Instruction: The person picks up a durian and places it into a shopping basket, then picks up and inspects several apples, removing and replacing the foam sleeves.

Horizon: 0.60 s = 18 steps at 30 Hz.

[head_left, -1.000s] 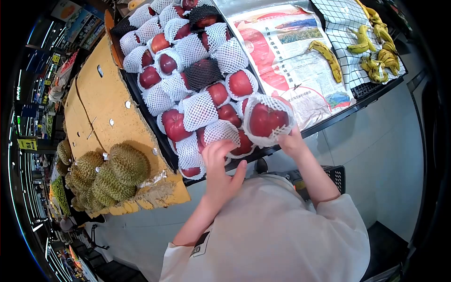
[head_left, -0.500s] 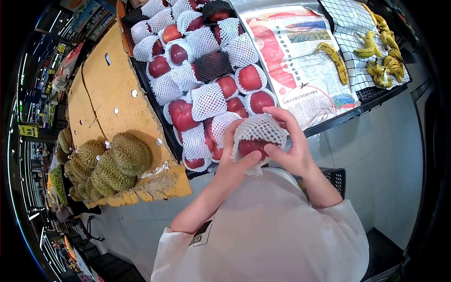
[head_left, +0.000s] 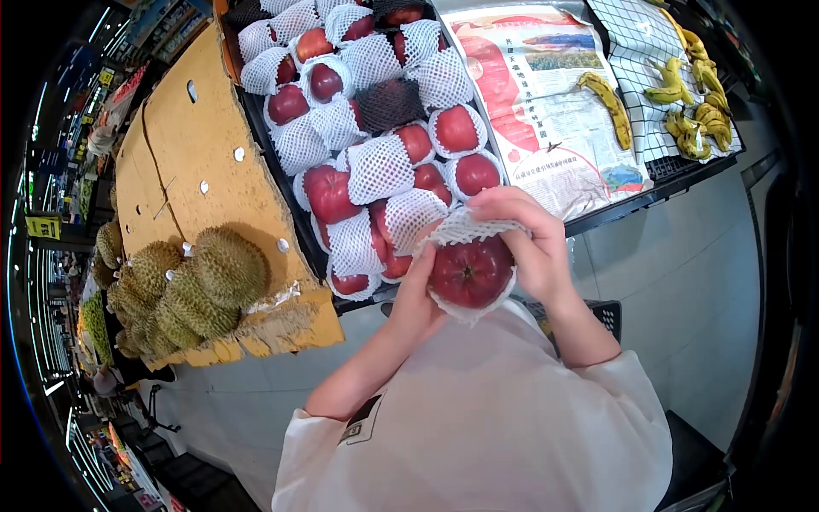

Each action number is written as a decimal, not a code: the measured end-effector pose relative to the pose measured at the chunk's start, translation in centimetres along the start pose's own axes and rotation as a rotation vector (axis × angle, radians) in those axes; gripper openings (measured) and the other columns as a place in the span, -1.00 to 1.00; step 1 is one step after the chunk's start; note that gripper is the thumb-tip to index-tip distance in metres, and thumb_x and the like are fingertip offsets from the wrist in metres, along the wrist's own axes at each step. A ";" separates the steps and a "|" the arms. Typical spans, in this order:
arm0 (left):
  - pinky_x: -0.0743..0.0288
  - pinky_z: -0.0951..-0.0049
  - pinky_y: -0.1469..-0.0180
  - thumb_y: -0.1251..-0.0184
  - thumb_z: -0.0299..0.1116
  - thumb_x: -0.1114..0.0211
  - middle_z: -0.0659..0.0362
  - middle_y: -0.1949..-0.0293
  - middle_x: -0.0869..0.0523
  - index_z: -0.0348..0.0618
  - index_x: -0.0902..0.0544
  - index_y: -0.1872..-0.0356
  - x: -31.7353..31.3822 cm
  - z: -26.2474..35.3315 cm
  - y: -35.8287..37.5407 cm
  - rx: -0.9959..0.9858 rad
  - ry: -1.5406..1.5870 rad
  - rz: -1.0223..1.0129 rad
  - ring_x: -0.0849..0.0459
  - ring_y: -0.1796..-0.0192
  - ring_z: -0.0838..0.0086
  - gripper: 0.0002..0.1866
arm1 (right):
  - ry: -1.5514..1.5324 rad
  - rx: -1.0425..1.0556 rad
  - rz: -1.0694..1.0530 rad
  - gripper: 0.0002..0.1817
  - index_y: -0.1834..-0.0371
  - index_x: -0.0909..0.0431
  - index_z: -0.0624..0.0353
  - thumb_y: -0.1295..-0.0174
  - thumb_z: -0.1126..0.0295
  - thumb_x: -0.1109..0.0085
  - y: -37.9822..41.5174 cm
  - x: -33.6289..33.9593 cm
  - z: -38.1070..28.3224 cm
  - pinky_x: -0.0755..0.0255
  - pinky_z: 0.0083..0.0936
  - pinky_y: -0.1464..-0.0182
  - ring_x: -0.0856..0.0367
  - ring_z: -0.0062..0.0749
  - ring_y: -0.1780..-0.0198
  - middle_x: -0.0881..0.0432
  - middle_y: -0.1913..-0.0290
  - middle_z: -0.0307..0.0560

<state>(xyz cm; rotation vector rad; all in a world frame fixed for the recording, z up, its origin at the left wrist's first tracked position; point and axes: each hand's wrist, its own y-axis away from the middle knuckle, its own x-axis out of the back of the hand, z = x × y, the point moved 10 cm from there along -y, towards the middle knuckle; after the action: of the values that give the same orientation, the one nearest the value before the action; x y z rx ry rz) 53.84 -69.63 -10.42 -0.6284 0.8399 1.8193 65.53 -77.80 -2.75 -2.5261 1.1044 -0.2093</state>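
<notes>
So I've got a big dark red apple [head_left: 471, 273] gripped between both hands, right in front of my shirt [head_left: 503, 418], just off the near edge of the apple tray [head_left: 320, 277]. My left hand [head_left: 420, 294] is holding its left side, and my right hand [head_left: 533, 247] has the other side, fingers over the white foam net [head_left: 478, 225] bunched along the top. The net's peeled open, so the apple's end faces up at me. Durians [head_left: 205, 282] sit off to the left, newspaper [head_left: 546, 102] to the right.
</notes>
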 end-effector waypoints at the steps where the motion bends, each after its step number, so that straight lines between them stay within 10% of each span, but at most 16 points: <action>1: -0.40 0.12 -0.40 -0.63 -0.06 0.07 0.06 -0.36 -0.39 -0.07 -0.17 -0.44 -0.3 0.1 0.1 -0.004 0.022 -0.002 -0.42 -0.41 0.27 -0.48 | -0.049 -0.025 -0.040 -0.72 0.08 -0.62 0.35 -0.27 0.67 0.10 0.0 -0.4 0.4 -0.42 -0.48 -0.19 -0.59 -0.37 -0.09 -0.65 0.01 0.00; 9: -0.39 0.22 -0.40 -0.67 -0.11 0.12 0.09 -0.34 -0.43 -0.12 -0.25 -0.42 0.6 0.9 0.1 -0.088 0.082 0.044 -0.45 -0.38 0.35 -0.54 | -0.305 -0.327 -0.090 -0.74 0.05 -0.61 0.34 -0.33 0.55 0.07 0.8 -2.1 4.8 -0.33 -0.43 -0.29 -0.52 -0.32 -0.21 -0.59 -0.10 -0.02; 18: -0.35 0.29 -0.42 -0.67 -0.06 0.12 0.13 -0.35 -0.44 -0.14 -0.28 -0.43 0.7 2.5 0.5 -0.169 0.051 0.172 -0.44 -0.37 0.41 -0.50 | 0.192 0.359 -0.172 -0.14 -0.40 -0.30 0.22 -0.10 0.02 -0.42 2.3 -2.4 -1.3 -0.14 -0.04 -0.44 -0.27 0.12 -0.44 -0.26 -0.43 0.27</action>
<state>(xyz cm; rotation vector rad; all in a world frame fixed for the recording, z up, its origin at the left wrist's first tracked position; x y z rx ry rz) 53.01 -67.41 -9.29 -0.7310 0.7996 2.0528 61.93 -77.82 -2.43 -2.3071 0.8253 -0.6478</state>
